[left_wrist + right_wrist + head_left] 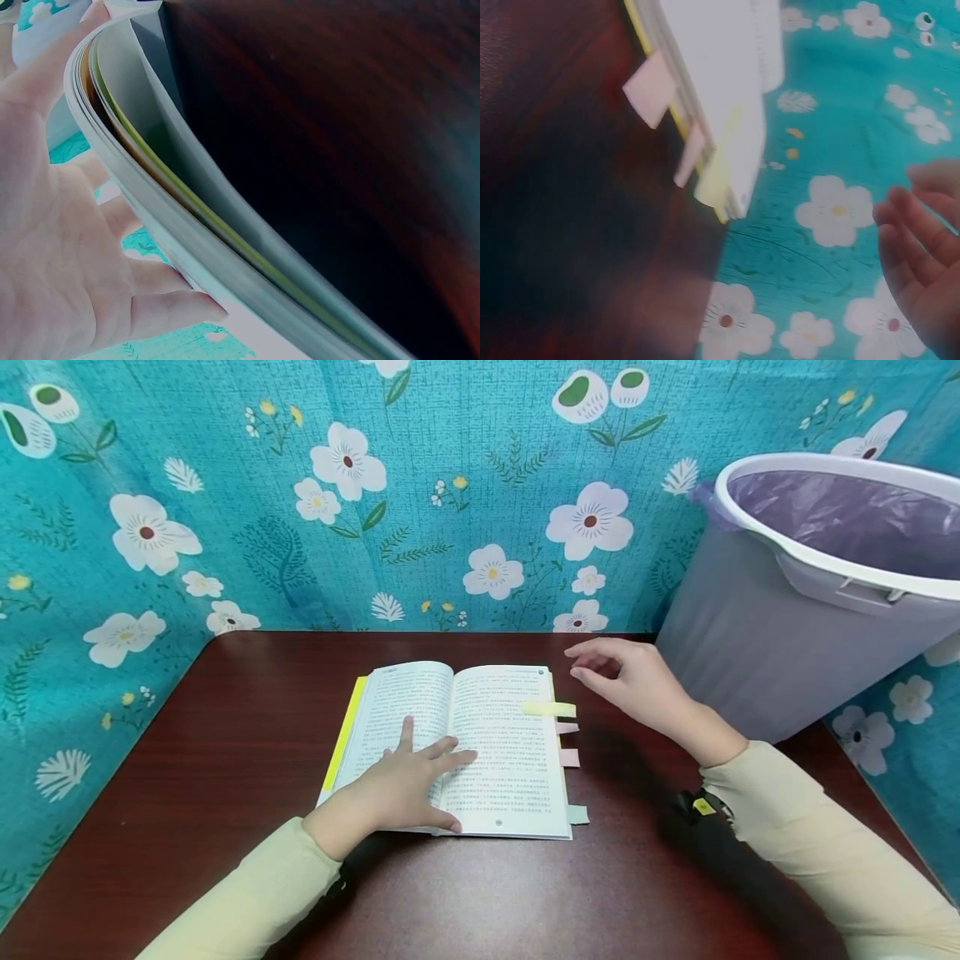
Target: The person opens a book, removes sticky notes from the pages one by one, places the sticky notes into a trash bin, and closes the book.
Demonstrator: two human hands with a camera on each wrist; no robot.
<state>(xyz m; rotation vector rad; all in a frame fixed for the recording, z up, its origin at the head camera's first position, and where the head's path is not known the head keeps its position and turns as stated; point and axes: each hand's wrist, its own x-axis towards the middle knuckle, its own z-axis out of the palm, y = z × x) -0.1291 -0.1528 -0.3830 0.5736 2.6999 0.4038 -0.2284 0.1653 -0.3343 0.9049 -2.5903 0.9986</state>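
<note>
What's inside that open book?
The book shows printed pages, with a yellow tab over the right one; two pink tabs and a green tab stick out. Some print, deeper pages and those three tabs' inner ends are covered.

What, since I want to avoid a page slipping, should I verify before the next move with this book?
1. Book lies open on the table: ok.
2. Left hand steadies it: ok, fingers spread across the pages.
3. Right hand is free: ok, raised to the right of the book with nothing visible in it.
4. Text is uncovered: not ok, the left hand hides part of it.
5. Yellow tab is firmly stuck: cannot tell; it overlaps the right page and sticks out past its edge.
6. Bin is apart from the book: ok, it stands farther right.
</note>
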